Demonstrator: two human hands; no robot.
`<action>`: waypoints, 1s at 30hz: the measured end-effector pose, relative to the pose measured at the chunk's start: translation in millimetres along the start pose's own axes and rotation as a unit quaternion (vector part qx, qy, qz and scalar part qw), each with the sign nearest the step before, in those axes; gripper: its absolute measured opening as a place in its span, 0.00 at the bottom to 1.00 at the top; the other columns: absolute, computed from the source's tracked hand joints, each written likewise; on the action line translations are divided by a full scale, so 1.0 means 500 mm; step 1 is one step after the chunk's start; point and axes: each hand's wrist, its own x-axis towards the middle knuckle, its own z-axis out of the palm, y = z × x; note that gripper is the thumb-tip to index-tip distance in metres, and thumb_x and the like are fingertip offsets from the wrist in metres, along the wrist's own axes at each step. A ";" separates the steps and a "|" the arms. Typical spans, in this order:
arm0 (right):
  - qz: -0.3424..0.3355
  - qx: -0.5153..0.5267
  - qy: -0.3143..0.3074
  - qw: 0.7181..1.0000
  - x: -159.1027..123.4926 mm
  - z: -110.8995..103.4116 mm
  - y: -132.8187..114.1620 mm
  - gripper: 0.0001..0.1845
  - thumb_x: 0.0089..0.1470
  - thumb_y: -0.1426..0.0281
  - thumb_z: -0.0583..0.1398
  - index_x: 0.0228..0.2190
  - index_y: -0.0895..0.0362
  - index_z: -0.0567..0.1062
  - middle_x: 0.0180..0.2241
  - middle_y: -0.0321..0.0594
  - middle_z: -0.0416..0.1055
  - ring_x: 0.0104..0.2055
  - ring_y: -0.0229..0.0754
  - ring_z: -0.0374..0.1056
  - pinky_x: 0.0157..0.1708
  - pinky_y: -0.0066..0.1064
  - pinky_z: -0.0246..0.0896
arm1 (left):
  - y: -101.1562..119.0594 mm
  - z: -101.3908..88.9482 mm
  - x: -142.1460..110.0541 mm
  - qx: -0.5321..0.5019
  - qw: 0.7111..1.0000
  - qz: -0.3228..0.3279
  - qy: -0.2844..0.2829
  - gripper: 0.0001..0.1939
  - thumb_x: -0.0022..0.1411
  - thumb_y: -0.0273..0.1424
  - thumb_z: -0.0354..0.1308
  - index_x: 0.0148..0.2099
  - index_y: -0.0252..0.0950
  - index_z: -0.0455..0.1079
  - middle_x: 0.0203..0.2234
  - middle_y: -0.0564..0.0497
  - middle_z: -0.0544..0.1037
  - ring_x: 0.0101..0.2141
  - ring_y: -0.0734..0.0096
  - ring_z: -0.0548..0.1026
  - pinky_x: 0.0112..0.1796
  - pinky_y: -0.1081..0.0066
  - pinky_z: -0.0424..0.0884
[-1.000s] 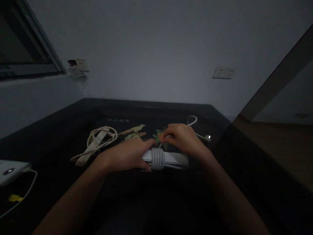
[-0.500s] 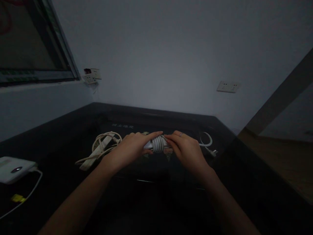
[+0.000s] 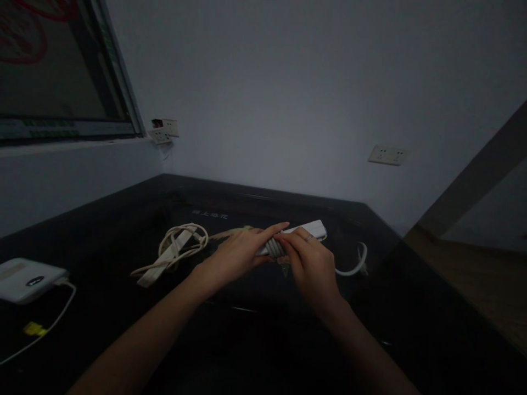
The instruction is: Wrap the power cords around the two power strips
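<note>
A white power strip (image 3: pixel 315 228) is between my hands over the dark tabletop, its far right end showing past my right hand. Its pale cord is wound in several turns (image 3: pixel 275 248) around the middle. My left hand (image 3: pixel 241 249) is closed around the strip's left part, thumb along the top by the turns. My right hand (image 3: pixel 312 263), with a ring on one finger, has its fingertips pinched on the cord at the coil. From under the right hand the loose cord end (image 3: pixel 349 272) curves to the right, to a plug (image 3: pixel 364 269) that shows only dimly.
Left of my hands lies another power strip (image 3: pixel 154 272) with a loosely looped cord. A white box-like device (image 3: pixel 28 280) with a cable and a yellow tag (image 3: pixel 35 329) stands at far left. The dark table (image 3: pixel 263 192) meets the wall, which carries sockets (image 3: pixel 387 155).
The strip has tilted, and its right end now shows beyond my right hand. Both hands have shifted slightly right. The loose cord tail and plug have swung lower.
</note>
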 end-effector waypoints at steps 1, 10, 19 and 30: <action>-0.006 -0.003 0.001 1.000 -0.001 0.002 -0.001 0.14 0.61 0.74 0.50 0.39 0.57 0.76 0.34 0.44 0.74 0.38 0.46 0.70 0.37 0.34 0.63 | -0.001 0.000 0.002 -0.009 1.000 0.002 0.000 0.37 0.58 0.28 0.59 0.66 0.45 0.49 0.54 0.41 0.70 0.52 0.55 0.69 0.51 0.57 0.64; 0.048 0.092 0.037 0.994 0.007 -0.020 0.006 0.14 0.59 0.70 0.53 0.46 0.57 0.70 0.31 0.40 0.74 0.28 0.40 0.69 0.29 0.31 0.61 | -0.006 -0.009 0.020 -0.073 0.994 -0.023 0.082 0.31 0.57 0.33 0.61 0.61 0.40 0.55 0.48 0.41 0.74 0.44 0.55 0.74 0.42 0.62 0.68; 0.111 0.334 -0.042 0.935 0.031 -0.068 0.026 0.22 0.57 0.54 0.54 0.22 0.58 0.72 0.15 0.30 0.56 0.17 0.32 0.52 0.17 0.25 0.45 | 0.022 -0.032 0.020 -0.258 0.955 -0.036 0.143 0.34 0.53 0.34 0.63 0.59 0.36 0.53 0.50 0.42 0.70 0.49 0.57 0.70 0.49 0.61 0.65; 0.033 0.275 -0.035 0.960 0.036 -0.090 0.032 0.16 0.58 0.66 0.54 0.21 0.57 0.68 0.19 0.32 0.61 0.23 0.33 0.57 0.22 0.25 0.49 | 0.063 -0.026 0.008 -0.523 0.836 -0.079 0.150 0.31 0.50 0.36 0.65 0.54 0.35 0.58 0.42 0.45 0.74 0.41 0.59 0.75 0.39 0.65 0.72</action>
